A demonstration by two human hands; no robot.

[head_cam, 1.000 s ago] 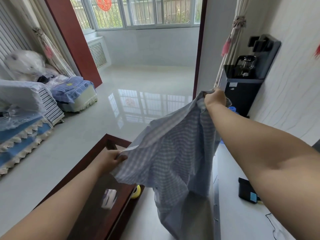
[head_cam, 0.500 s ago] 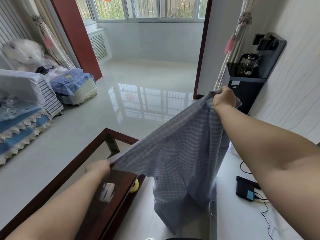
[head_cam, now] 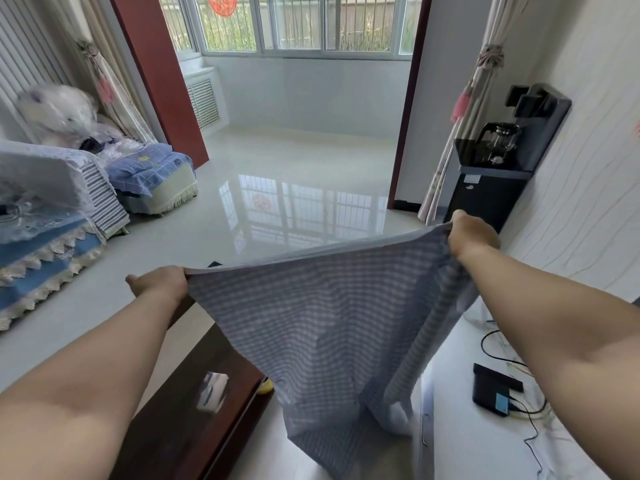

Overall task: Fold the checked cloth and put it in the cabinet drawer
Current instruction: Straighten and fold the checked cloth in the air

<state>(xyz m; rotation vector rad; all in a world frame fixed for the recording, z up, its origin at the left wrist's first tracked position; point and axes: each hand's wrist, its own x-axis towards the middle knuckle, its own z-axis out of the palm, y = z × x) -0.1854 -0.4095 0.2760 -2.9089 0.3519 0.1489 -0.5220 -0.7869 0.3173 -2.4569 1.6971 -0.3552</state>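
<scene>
The checked cloth [head_cam: 322, 327] hangs spread out in the air above the glossy pale floor [head_cam: 294, 188], its top edge pulled taut between both hands, the rest drooping beside the dark wooden table [head_cam: 194, 403]. The right hand [head_cam: 472, 233] clutches one top corner, higher up; the left hand [head_cam: 161, 284] grips the other, lower.

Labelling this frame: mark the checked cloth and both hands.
checked cloth [head_cam: 322, 313], head view, middle of the spread panel.
left hand [head_cam: 161, 283], head view, back of the hand.
right hand [head_cam: 471, 233], head view, back of the hand.
</scene>
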